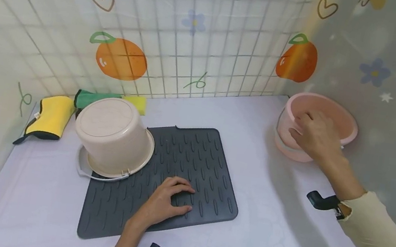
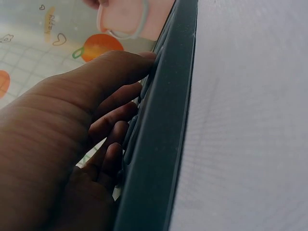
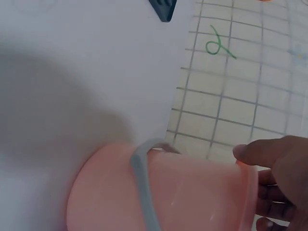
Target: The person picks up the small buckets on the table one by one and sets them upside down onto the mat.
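Note:
My left hand point(image 1: 164, 202) rests on a dark grey ribbed mat point(image 1: 206, 172), its fingers loosely bent and holding nothing. In the left wrist view its fingertips meet the mat's surface. My right hand point(image 1: 317, 131) is at the rim of a pink bucket point(image 1: 292, 153), which stands upright at the far right. In the right wrist view the thumb lies by the rim's outer edge and the fingers are partly hidden behind the rim; a gap shows between thumb and fingers. A beige bucket point(image 1: 118, 132) sits upside down, partly on the mat, its handle lying beside its rim.
Behind the beige bucket lie a yellow cloth point(image 1: 53, 115) with black edging, a green cloth point(image 1: 97, 99) and a lighter yellow piece point(image 1: 136, 104). A white-covered table point(image 1: 242, 238) bears everything. Printed curtains point(image 1: 194, 49) hang close along its back and sides.

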Available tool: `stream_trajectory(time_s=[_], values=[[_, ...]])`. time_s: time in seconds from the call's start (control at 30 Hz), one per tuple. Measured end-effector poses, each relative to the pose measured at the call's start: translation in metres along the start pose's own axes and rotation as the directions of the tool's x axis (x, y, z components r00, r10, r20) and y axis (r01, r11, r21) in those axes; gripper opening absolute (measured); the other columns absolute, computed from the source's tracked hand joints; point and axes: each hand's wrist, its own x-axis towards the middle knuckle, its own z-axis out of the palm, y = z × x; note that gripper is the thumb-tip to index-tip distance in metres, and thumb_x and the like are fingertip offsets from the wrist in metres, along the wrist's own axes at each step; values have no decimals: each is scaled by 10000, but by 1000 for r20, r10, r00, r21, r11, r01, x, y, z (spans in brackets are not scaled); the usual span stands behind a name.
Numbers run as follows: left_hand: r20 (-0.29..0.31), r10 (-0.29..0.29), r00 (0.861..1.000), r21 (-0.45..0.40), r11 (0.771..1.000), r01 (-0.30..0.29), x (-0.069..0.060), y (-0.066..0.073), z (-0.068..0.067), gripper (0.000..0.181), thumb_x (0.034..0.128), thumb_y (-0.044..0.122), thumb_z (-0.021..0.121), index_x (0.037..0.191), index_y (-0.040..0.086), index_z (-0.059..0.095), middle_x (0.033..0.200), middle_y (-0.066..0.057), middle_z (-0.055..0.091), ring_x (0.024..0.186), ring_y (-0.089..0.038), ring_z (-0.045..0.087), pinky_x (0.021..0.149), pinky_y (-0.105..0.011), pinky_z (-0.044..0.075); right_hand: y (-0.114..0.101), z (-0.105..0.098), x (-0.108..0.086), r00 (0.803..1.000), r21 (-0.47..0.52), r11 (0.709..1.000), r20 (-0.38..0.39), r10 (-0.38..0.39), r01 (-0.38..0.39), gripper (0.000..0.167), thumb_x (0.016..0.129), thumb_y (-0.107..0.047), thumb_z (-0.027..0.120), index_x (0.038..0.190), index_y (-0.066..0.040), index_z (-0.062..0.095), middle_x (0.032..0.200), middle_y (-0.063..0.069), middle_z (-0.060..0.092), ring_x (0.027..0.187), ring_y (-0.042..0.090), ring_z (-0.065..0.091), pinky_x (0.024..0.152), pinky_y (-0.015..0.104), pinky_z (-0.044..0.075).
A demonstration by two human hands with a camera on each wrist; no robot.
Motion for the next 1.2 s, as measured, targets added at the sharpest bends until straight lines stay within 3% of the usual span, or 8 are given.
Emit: stream_trajectory(time_s=[0.13, 0.27, 0.43, 0.63, 0.9, 1.2], values=[[1, -3, 1000, 2, 1000, 3, 0, 0, 1, 396, 816, 268, 854, 1185, 203, 724, 1282, 89, 558, 1207, -131, 466, 998, -466, 438, 0, 0, -3, 1000, -15, 1000, 4, 9, -9, 324, 835, -65, 780, 1103, 26, 621, 894, 157, 573, 814, 326, 498, 723, 469, 480], [-3, -3, 1000, 6, 1000, 3, -1, 0, 1, 393, 814, 265, 855, 1180, 204, 725, 1280, 90, 559, 1203, -130, 465, 997, -464, 437, -2, 0, -3, 1000, -12, 1000, 11, 26, -26, 317, 846, 16, 717, 1151, 28, 630, 807, 140, 542, 736, 303, 480, 654, 428, 484], [1, 3, 1000, 10, 1000, -3, -1, 1, 0, 388, 822, 273, 848, 1183, 202, 723, 1284, 80, 558, 1205, -137, 463, 997, -467, 435, -3, -7, -3, 997, 3, 997, 27, 73, -73, 80, 855, 16, 665, 855, 19, 585, 677, 102, 439, 629, 279, 446, 528, 395, 400], [5, 6, 1000, 14, 1000, -6, 0, 1, -1, 384, 826, 277, 844, 1182, 205, 722, 1287, 75, 557, 1211, -134, 456, 1003, -463, 434, -8, -16, -6, 997, 47, 997, -49, 58, -55, 180, 842, 14, 628, 717, -32, 506, 637, 91, 416, 583, 273, 416, 511, 385, 336], [9, 1, 1000, 12, 1000, -1, 0, 1, -1, 381, 828, 275, 842, 1184, 206, 723, 1284, 80, 556, 1210, -133, 454, 1001, -464, 437, -13, -26, -3, 987, 156, 987, -154, 54, -30, 110, 802, 18, 736, 856, 32, 641, 781, 156, 606, 696, 304, 523, 638, 455, 427], [6, 9, 1000, 16, 1000, -9, 0, 1, -1, 374, 832, 275, 839, 1179, 199, 724, 1279, 68, 558, 1199, -133, 457, 999, -456, 438, -25, -34, -3, 979, 190, 982, -199, 50, -11, 144, 808, -23, 780, 902, 54, 701, 818, 158, 629, 697, 271, 556, 604, 309, 381]])
